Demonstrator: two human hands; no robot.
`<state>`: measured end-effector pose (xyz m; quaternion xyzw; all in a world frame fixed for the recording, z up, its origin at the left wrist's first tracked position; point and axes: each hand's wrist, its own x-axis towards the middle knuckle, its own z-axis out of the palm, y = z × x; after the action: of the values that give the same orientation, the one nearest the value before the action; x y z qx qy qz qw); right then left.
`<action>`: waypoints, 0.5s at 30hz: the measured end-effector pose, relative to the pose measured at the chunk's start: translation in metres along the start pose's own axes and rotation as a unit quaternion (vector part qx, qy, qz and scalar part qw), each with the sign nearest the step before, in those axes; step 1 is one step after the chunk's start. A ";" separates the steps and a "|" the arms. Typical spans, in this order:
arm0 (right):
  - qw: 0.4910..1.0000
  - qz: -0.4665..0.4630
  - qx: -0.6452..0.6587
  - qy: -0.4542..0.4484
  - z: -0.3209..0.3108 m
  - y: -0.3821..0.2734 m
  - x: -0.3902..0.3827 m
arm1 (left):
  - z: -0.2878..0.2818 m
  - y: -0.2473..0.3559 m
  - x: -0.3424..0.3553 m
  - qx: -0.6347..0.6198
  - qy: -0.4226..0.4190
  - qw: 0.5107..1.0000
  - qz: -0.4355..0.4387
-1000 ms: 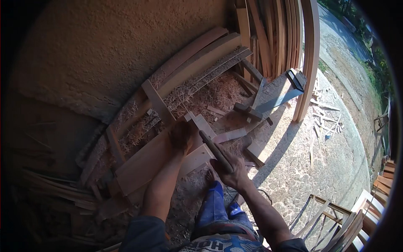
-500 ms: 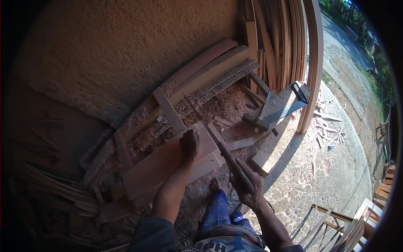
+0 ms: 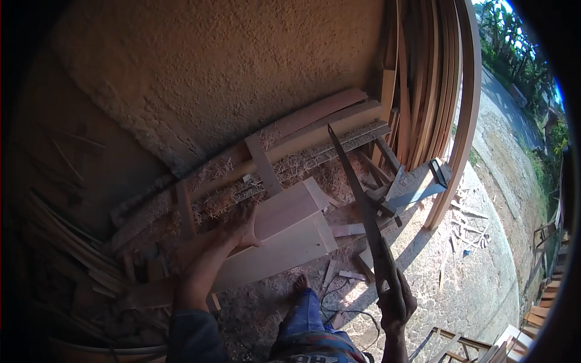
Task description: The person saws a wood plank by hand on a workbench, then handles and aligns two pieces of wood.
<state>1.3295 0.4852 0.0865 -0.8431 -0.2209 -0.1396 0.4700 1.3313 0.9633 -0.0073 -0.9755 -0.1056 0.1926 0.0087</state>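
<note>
My right hand (image 3: 396, 300) is closed around the handle of a long handsaw (image 3: 361, 199). The saw's blade points up and away, held to the right of a thick wooden board (image 3: 284, 212) and apart from it. My left hand (image 3: 241, 232) rests on that board, its thumb and fingers spread. Alongside, on the near side, lies a second pale timber piece (image 3: 281, 254).
A second handsaw with a dark handle (image 3: 440, 175) lies on a wooden beam at the right, near a mallet-like wooden block (image 3: 380, 204). Tall planks (image 3: 430, 85) lean by the rough wall (image 3: 230, 66). Shavings and offcuts (image 3: 463, 224) litter the ground; a cable (image 3: 369, 317) lies near my feet.
The saw has moved from the board's end to the right, clear of the wood. My left hand has slid left along the board and its fingers have spread. The view has shifted.
</note>
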 end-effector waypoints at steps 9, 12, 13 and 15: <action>0.985 0.132 0.101 -0.047 0.017 -0.010 -0.017 | -0.001 -0.035 0.039 -0.145 -0.031 0.989 -0.027; 0.970 0.173 0.164 -0.058 0.018 -0.011 -0.022 | -0.011 -0.034 0.034 -0.151 -0.035 0.987 -0.035; 0.963 0.187 0.182 -0.063 0.017 -0.010 -0.024 | -0.018 -0.030 0.031 -0.144 -0.038 0.988 -0.038; 0.992 0.073 0.104 -0.018 0.019 -0.012 -0.020 | -0.033 -0.027 0.020 -0.145 -0.032 0.989 -0.024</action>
<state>1.3061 0.5019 0.0768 -0.8057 -0.1802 -0.0658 0.5604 1.3566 0.9945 0.0173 -0.9570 -0.1557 0.2061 -0.1321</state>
